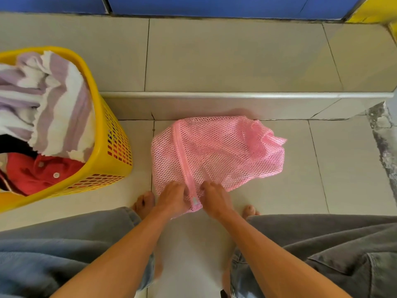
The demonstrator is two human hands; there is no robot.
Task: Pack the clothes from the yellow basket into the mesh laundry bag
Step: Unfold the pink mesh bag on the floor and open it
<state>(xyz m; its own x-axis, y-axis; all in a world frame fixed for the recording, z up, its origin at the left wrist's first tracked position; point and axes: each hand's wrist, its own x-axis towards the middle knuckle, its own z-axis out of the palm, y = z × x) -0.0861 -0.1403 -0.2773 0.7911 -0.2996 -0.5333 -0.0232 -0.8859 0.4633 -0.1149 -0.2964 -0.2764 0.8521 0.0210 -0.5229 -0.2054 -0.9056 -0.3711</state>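
Both hands, left hand (171, 197) and right hand (213, 196), pinch mesh laundry bag (217, 153) (zipper end).

Household washing area, likely a home. Pale tiled floor (279, 190) with a raised tiled step (236, 61), metal-edged. Yellow basket (111, 151) of clothes on the floor. Person barefoot. Blue panels (214, 5) behind the step.

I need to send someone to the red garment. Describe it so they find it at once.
Start at the yellow basket standing on the tiled floor, left of the pink mesh bag. Look into its near end, below the lilac-and-white striped cloth. The red garment lies there, the only red piece, with pale round buttons.
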